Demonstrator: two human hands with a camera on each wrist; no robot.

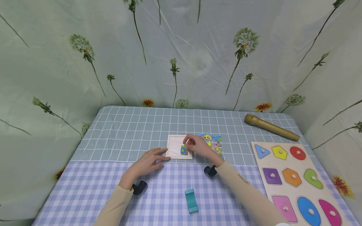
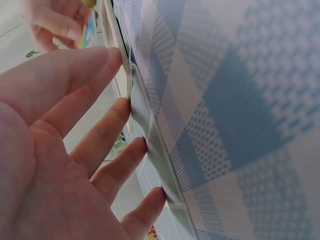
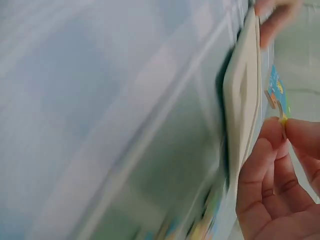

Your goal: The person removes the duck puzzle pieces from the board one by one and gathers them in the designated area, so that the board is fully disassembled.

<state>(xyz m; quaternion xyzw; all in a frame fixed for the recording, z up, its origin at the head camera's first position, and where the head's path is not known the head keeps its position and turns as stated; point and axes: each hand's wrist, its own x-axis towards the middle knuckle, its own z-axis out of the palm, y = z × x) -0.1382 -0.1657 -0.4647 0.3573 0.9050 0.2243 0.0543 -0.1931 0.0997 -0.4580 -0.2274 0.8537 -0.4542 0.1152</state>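
A colourful jigsaw puzzle piece (image 1: pixel 183 150), mostly blue with some yellow and green, is pinched between the thumb and finger of my right hand (image 1: pixel 196 146). In the right wrist view the jigsaw puzzle piece (image 3: pixel 277 92) is held tilted above a shallow wooden puzzle tray (image 3: pixel 241 95); it may be more than one joined piece. My left hand (image 1: pixel 148 162) lies at the left side of the tray (image 1: pixel 173 147), fingers spread and fairly straight, with fingertips touching its edge. The left wrist view shows the left fingers (image 2: pixel 102 125) against that edge.
Several puzzle pieces (image 1: pixel 217 146) lie right of the tray, partly behind my right hand. A teal curved block (image 1: pixel 191 201) is in front. At right are a wooden shape board (image 1: pixel 287 160) with knobbed shapes and a gold microphone (image 1: pixel 271 127). A floral curtain (image 1: pixel 181 53) hangs behind.
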